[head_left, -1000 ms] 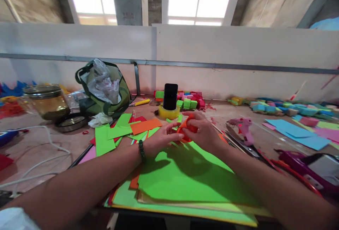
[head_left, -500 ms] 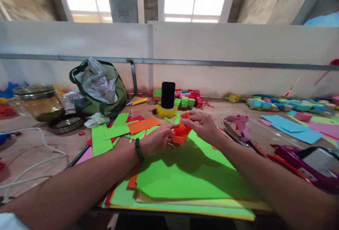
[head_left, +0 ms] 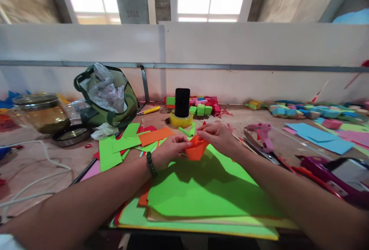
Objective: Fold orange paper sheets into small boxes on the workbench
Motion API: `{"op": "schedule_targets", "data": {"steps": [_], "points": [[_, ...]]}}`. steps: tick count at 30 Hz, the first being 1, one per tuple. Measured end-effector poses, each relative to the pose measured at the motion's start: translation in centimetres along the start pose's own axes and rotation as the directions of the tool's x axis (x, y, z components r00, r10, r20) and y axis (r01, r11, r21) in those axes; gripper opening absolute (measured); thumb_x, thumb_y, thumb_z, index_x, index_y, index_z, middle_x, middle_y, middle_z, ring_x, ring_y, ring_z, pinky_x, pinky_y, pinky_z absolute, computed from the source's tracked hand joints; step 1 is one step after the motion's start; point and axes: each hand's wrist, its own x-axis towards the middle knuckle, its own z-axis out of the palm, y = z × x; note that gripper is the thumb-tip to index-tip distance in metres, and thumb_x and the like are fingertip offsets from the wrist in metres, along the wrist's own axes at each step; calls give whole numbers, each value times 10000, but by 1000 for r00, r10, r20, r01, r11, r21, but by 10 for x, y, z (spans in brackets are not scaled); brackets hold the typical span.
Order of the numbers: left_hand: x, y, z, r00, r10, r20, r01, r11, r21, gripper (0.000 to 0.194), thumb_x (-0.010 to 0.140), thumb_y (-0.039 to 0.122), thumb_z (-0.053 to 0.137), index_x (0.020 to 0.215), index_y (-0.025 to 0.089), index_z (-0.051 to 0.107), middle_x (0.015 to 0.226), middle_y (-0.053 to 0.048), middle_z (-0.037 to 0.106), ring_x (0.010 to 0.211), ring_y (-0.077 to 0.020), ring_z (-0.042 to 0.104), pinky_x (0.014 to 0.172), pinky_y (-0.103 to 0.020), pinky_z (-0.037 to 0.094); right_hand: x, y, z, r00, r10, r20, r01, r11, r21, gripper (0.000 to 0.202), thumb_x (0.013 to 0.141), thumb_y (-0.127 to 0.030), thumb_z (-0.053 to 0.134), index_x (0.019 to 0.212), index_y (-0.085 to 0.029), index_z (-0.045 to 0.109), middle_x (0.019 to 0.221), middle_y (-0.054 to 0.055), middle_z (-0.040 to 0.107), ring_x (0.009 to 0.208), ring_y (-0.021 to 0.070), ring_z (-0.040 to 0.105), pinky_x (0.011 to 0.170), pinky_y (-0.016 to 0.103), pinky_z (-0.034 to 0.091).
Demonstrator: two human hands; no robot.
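Between my two hands is a small folded orange paper box (head_left: 196, 149), raised above a stack of green paper sheets (head_left: 207, 192). Its left edge is pinched by my left hand (head_left: 173, 148), thumb on top. My right hand (head_left: 216, 136) grips its upper right side, fingers curled and partly covering it. Loose green paper strips (head_left: 184, 131) lie just beyond the box. Left of my hands are cut green paper pieces (head_left: 111, 152) and an orange paper rectangle (head_left: 155, 136).
A phone (head_left: 182, 102) stands in a yellow tape roll (head_left: 181, 120). Right are a pink glue gun (head_left: 263, 134), scissors (head_left: 266, 154), a purple device (head_left: 331, 175) and blue paper (head_left: 319, 136). Left are a glass jar (head_left: 43, 113), a green bag (head_left: 111, 92) and a white cable (head_left: 49, 158).
The orange paper box has turned and tilted, showing more of its outer side. My left fingers have shifted from reaching across it to pinching its left edge.
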Motion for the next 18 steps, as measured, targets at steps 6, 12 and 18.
{"op": "schedule_targets", "data": {"steps": [6, 12, 18], "points": [[3, -1, -4, 999, 43, -20, -45, 996, -71, 351, 537, 276, 852, 722, 132, 590, 724, 3, 611, 608, -80, 584, 537, -172, 467, 1, 1, -2, 1000, -25, 10, 25, 1000, 8, 350, 808, -323, 556, 496, -182, 628, 611, 40, 650, 858, 225, 659, 686, 288, 470], [8, -5, -7, 990, 114, -77, -117, 993, -34, 314, 569, 302, 819, 746, 134, 622, 743, -18, 634, 638, -123, 609, 575, -227, 481, -3, -2, -6, 981, -119, -155, 86, 975, -207, 153, 762, -289, 634, 653, -199, 694, 1059, 89, 662, 1023, 251, 604, 831, 369, 465], [2, -1, -6, 787, 598, -153, -478, 747, 462, 103, 690, 246, 705, 689, 165, 640, 865, -59, 680, 791, -184, 623, 727, -297, 489, -12, -16, -7, 958, -248, -146, 154, 871, -467, 155, 772, -293, 636, 673, -200, 711, 716, 56, 665, 703, 200, 588, 649, 325, 439]]}}
